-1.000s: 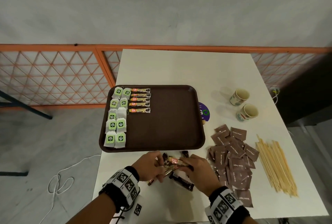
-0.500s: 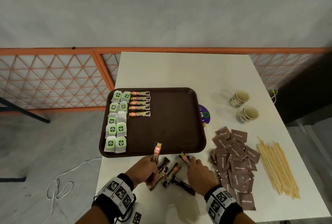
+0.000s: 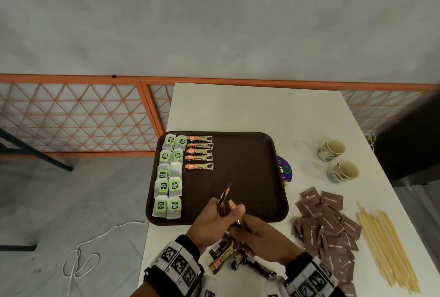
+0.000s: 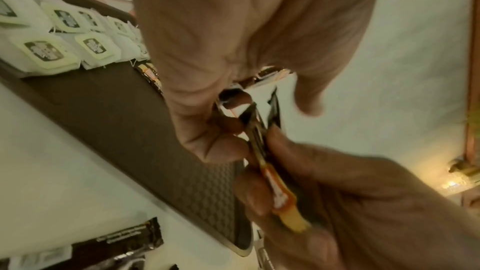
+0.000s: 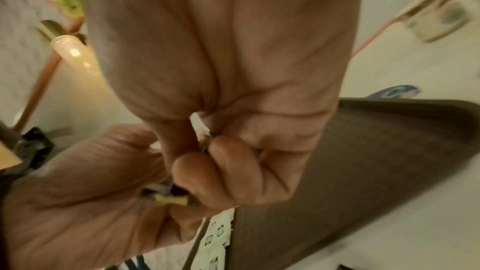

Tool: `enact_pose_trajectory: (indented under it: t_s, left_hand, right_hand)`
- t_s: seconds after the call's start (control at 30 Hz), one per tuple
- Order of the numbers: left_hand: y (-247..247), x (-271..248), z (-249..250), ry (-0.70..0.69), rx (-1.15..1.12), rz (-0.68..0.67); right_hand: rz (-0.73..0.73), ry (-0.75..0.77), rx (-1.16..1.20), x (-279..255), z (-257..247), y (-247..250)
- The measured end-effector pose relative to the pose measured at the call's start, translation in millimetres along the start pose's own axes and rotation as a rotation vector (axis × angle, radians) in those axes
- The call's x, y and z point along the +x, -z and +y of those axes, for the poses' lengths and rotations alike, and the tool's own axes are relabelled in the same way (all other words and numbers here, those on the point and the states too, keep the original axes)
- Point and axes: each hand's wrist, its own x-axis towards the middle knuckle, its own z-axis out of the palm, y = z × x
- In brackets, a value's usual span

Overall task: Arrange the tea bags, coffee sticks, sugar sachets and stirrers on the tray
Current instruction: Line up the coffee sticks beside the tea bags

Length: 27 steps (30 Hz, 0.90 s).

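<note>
Two hands: my left hand (image 3: 210,221) and my right hand (image 3: 260,240) meet just above the near rim of the tray, and both pinch the same small bunch of coffee sticks.
Left hand: fingers and thumb are curled round the held coffee sticks (image 3: 225,199), whose tips point up and away from me.
Right hand: fingertips (image 4: 275,137) clamp the lower part of the bunch, beside an orange-and-yellow end (image 4: 281,196).
Loose coffee sticks: several dark brown and gold sachets (image 3: 222,261) lie on the white table (image 3: 238,106) nearest me, partly under my wrists.
Sugar sachets: a heap of brown paper packets (image 3: 331,227) lies to the right of my hands, off the tray.
Stirrers: a bundle of pale wooden sticks (image 3: 385,246) lies right of the sugar, near the table's right edge.
Tray: the dark brown rectangular plastic tray (image 3: 257,177) sits beyond my hands.
Tea bags: white bags with green tags (image 3: 169,175) stand in two columns along the tray's left side.
Placed coffee sticks: five (image 3: 199,151) lie in a stack of rows at the far left, just right of the tea bags.
Cups: two patterned paper cups (image 3: 338,160) stand far right, apart from the tray.
</note>
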Motion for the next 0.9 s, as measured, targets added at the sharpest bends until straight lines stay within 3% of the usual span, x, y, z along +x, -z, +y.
enact_pose_trajectory:
  t_s: [0.07,0.17,0.37,0.53,0.6,0.7,0.9]
  left_hand:
    - [12.4,0.7,-7.4,-0.067,0.103,0.097]
    - [34.7,2.2,-14.3,-0.092,0.083,0.144]
    - [75.8,1.6,-15.2,-0.065,-0.165,0.095]
    - [94.5,4.0,-16.7,-0.092,-0.062,0.042]
    - [98.4,6.6,-17.9,-0.080,-0.070,0.104]
    - [103.3,11.3,-19.1,-0.030,-0.161,0.169]
    - [126.7,22.0,-30.1,0.044,-0.200,0.314]
  right_hand:
    - [-0.038,0.015,-0.067,13.2,-12.4,-7.5]
    - [-0.047,0.005,-0.118,33.6,-18.3,-15.1]
    - [-0.062,-0.064,-0.089,59.9,-19.0,-19.8]
    - [-0.151,-0.053,-0.174,80.6,-29.9,-17.4]
    - [-0.078,-0.049,-0.140,92.3,-31.2,-17.9]
    - [0.149,-0.086,-0.048,109.8,-28.6,-20.4]
    - [0.342,-0.310,0.067,150.9,-20.0,-12.1]
